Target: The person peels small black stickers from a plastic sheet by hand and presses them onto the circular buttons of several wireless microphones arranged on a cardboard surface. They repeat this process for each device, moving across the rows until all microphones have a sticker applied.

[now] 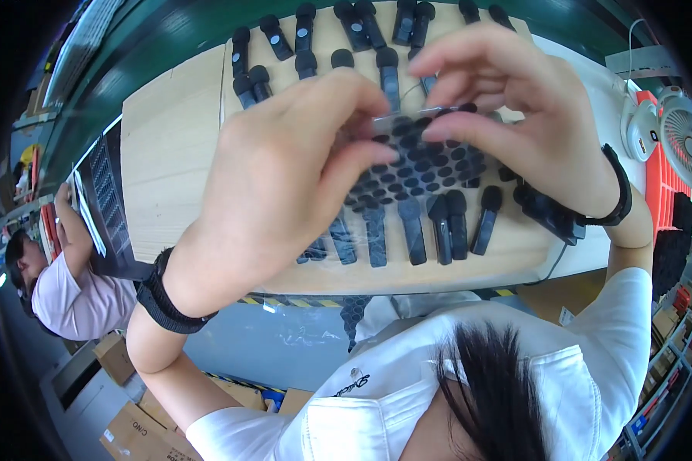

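A clear sheet dotted with round black stickers [427, 169] hangs tilted above the table. My left hand [284, 146] pinches its upper left edge between thumb and fingers; those fingertips are partly hidden behind the hand. At the sheet's upper right, my right hand [515, 115] rests its thumb over the stickers. Its index finger is lifted away, leaving a gap between thumb and fingers. Beneath and behind the sheet lie rows of black handheld microphones [414, 230], some with a shiny, film-like look. The sheet and hands cover part of these rows.
Cardboard [169, 154] covers the table. A black device with a cable [550, 213] lies at the right, near a white fan [680, 138] and red bins [657, 192]. Another person [77, 300] works at far left. Cardboard boxes [138, 434] stand on the floor.
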The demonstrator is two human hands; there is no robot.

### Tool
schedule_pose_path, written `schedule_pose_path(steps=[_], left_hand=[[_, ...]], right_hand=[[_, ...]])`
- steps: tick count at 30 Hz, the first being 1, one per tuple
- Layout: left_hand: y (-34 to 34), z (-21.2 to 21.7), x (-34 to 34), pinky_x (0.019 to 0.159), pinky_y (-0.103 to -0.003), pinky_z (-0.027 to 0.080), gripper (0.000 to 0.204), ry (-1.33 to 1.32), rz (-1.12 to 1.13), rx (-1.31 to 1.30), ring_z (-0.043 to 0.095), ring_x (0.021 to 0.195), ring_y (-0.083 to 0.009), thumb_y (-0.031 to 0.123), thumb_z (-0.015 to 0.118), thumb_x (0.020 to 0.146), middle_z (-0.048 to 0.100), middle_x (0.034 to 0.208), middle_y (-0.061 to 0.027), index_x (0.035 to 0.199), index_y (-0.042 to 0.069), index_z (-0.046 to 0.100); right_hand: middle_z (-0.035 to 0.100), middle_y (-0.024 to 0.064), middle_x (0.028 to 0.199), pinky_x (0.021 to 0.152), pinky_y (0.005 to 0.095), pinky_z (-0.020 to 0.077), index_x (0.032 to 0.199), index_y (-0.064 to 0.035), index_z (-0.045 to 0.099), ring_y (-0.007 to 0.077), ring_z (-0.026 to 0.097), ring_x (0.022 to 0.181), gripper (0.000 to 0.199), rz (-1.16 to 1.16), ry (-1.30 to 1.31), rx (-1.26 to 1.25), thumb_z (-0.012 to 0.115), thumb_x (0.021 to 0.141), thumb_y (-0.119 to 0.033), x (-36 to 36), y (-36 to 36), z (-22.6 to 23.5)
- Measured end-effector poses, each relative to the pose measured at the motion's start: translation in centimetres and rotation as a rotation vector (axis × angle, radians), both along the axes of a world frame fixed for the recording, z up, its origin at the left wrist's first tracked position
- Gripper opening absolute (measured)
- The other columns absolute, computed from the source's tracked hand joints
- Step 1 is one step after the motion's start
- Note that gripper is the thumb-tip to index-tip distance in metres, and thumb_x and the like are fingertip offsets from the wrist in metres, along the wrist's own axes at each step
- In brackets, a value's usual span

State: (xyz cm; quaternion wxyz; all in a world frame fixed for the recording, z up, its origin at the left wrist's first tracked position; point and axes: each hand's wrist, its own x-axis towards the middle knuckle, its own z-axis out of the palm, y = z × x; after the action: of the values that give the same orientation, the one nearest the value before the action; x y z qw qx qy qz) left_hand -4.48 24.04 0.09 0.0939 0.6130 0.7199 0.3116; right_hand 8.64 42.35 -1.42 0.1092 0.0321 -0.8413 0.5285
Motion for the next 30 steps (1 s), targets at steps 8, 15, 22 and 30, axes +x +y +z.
schedule_pose_path(steps=[8, 15, 22, 30], left_hand=[[-0.7, 0.1, 0.8, 0.059, -0.028, 0.048, 0.008, 0.128, -0.032, 0.039, 0.064, 0.063, -0.0224, -0.003, 0.065, 0.081, 0.065, 0.074, -0.0124, 0.089, -0.002, 0.065], [-1.1, 0.3, 0.5, 0.058, -0.030, 0.047, 0.007, 0.199, -0.062, 0.069, 0.061, 0.063, -0.0257, -0.005, 0.065, 0.079, 0.064, 0.074, -0.0131, 0.085, -0.002, 0.065], [-1.2, -0.1, 0.0, 0.066, -0.033, 0.050, 0.006, 0.218, -0.067, 0.088, 0.062, 0.067, -0.0274, -0.004, 0.067, 0.077, 0.065, 0.075, -0.0133, 0.083, -0.002, 0.065], [-0.9, -0.6, -0.2, 0.089, -0.044, 0.051, 0.004, 0.142, -0.147, 0.128, 0.061, 0.059, -0.0259, -0.004, 0.065, 0.077, 0.064, 0.068, -0.0090, 0.081, -0.002, 0.065]], right_hand=[[0.064, 0.0083, 0.098, 0.082, 0.0232, 0.0534, 0.106, 0.0047, 0.060, 0.0122, 0.063, 0.094, 0.026, 0.014, -0.080, -0.031, 0.067, 0.082, 0.009, 1.3, -0.1, -0.4], [0.067, 0.0106, 0.101, 0.087, 0.0245, 0.0517, 0.104, 0.0020, 0.060, 0.0149, 0.064, 0.098, 0.021, 0.051, -0.283, -0.324, 0.065, 0.084, 0.005, 0.6, 1.3, -0.1], [0.068, 0.0132, 0.104, 0.089, 0.0274, 0.0511, 0.110, 0.0016, 0.058, 0.0176, 0.066, 0.099, 0.018, 0.038, -0.362, -0.426, 0.056, 0.093, -0.002, -0.2, 1.9, -0.4], [0.062, 0.0157, 0.116, 0.095, 0.0306, 0.0470, 0.124, 0.0022, 0.049, 0.0194, 0.059, 0.111, 0.031, 0.333, -0.383, -0.570, 0.054, 0.095, -0.006, -1.7, 2.9, 0.2]])
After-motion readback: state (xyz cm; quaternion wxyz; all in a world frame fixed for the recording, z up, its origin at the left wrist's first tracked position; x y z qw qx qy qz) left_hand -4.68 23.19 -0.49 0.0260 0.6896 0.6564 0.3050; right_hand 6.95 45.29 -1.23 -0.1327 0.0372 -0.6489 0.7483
